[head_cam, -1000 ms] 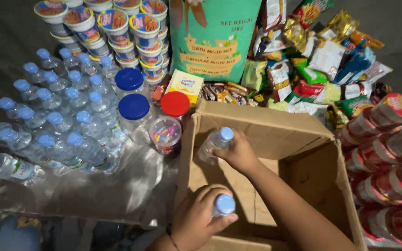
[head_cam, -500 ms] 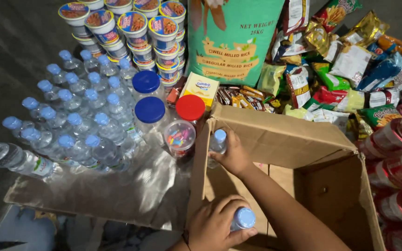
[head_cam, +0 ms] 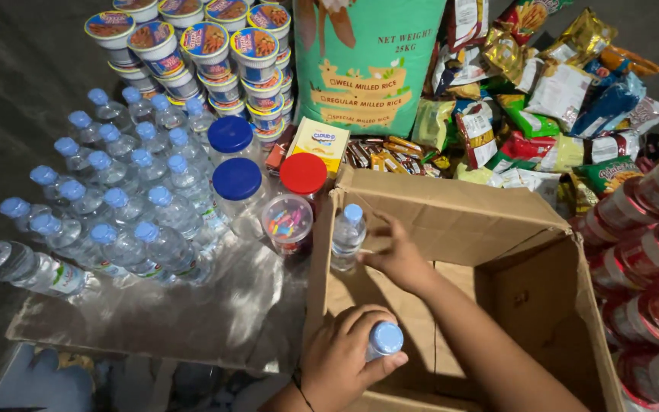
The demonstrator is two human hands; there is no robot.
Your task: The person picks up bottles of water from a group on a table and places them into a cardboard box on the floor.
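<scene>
An open cardboard box [head_cam: 451, 210] lies in front of me. My right hand [head_cam: 397, 258] reaches into its far left corner and grips a clear water bottle [head_cam: 347, 238] with a blue cap, upright against the left wall. My left hand [head_cam: 339, 363] is at the near left corner, closed round the top of a second blue-capped bottle [head_cam: 384, 339], whose body is hidden by the hand.
Several blue-capped water bottles [head_cam: 116, 206] stand on plastic wrap to the left. Jars with blue and red lids [head_cam: 268, 187] sit by the box. Stacked cup noodles [head_cam: 207, 46], a green sack [head_cam: 368, 61], snack packets [head_cam: 543, 99] and red cans [head_cam: 642, 259] surround it.
My right hand has carried its bottle towards the box's far left corner and set it upright by the wall. My left hand keeps its bottle at the near left corner.
</scene>
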